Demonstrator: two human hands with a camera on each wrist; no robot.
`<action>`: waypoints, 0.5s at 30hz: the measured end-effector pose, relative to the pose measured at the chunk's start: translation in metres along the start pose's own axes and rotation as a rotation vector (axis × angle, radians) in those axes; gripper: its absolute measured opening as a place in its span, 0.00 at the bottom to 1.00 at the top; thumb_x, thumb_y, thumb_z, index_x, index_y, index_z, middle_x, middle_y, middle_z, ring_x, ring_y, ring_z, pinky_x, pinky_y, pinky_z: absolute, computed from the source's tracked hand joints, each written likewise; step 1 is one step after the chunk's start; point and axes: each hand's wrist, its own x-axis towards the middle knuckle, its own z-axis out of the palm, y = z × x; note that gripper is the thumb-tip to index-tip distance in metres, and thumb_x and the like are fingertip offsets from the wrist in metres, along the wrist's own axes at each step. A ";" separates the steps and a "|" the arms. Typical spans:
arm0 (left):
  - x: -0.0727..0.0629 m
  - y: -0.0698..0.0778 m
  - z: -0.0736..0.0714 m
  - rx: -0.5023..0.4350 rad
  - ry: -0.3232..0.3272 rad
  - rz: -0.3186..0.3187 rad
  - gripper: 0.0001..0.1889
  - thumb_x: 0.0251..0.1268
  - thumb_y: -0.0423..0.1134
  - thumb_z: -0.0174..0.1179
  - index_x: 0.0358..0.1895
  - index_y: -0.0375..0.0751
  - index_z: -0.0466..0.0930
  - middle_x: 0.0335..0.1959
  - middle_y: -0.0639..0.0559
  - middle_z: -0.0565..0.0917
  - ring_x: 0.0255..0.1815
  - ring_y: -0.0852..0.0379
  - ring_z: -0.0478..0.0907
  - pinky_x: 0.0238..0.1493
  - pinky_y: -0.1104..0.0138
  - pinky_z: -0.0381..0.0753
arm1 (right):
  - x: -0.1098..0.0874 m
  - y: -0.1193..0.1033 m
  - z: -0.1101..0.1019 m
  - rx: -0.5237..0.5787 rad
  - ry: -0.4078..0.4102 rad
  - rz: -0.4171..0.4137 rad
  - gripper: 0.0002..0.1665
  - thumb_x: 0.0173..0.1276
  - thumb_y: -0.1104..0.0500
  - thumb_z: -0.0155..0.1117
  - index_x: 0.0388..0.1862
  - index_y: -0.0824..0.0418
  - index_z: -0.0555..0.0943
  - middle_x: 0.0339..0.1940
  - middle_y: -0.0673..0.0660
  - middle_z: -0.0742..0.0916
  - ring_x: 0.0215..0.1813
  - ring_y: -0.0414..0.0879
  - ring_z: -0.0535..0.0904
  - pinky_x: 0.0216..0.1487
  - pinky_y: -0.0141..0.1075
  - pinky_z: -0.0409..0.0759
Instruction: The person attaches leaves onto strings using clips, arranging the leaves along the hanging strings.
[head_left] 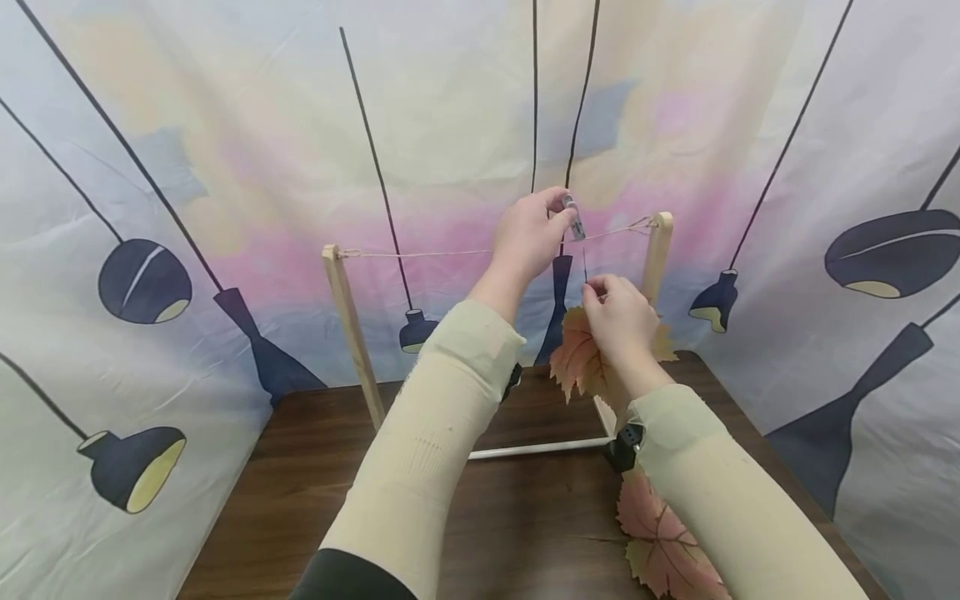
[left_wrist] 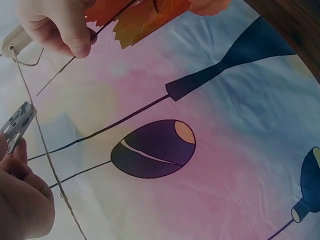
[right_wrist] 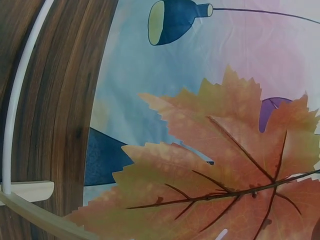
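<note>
My left hand [head_left: 528, 233] pinches a grey clothes peg [head_left: 575, 218] between thumb and fingers, right by the string [head_left: 420, 253]. In the left wrist view the peg [left_wrist: 20, 122] has its end close to the twine. Lower and to the right, my right hand [head_left: 621, 325] pinches the thin dark stem of an orange artificial maple leaf [head_left: 576, 354]. The stem's free tip points up towards the string, just under the peg. The leaf hangs below the hand, partly hidden by it, and its veined face [right_wrist: 240, 175] fills much of the right wrist view.
Two wooden posts [head_left: 350, 333] carry the string above a dark wooden table [head_left: 300, 475]. A white rod [head_left: 540, 450] runs low between them. Another maple leaf [head_left: 663, 537] lies on the table under my right forearm. Behind hangs a cloth [head_left: 450, 125] printed with lamps.
</note>
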 end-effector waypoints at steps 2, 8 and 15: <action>0.000 0.001 -0.001 0.028 -0.022 -0.005 0.13 0.71 0.48 0.51 0.53 0.54 0.78 0.45 0.61 0.82 0.43 0.63 0.76 0.41 0.68 0.71 | 0.001 -0.001 -0.001 -0.001 -0.003 0.003 0.18 0.72 0.46 0.50 0.48 0.55 0.80 0.44 0.54 0.83 0.43 0.52 0.79 0.42 0.52 0.72; 0.000 0.005 -0.001 0.118 -0.113 -0.037 0.09 0.71 0.50 0.48 0.45 0.59 0.77 0.39 0.68 0.80 0.36 0.63 0.75 0.33 0.67 0.70 | 0.001 -0.002 -0.002 -0.001 -0.023 0.017 0.18 0.72 0.46 0.50 0.48 0.55 0.80 0.43 0.53 0.83 0.43 0.52 0.79 0.44 0.51 0.72; -0.001 0.006 0.001 0.175 -0.112 -0.028 0.09 0.72 0.52 0.47 0.46 0.60 0.76 0.37 0.67 0.78 0.29 0.61 0.73 0.28 0.68 0.68 | 0.002 -0.001 -0.003 -0.017 -0.031 0.008 0.18 0.72 0.46 0.50 0.49 0.55 0.79 0.44 0.54 0.83 0.44 0.52 0.80 0.44 0.52 0.72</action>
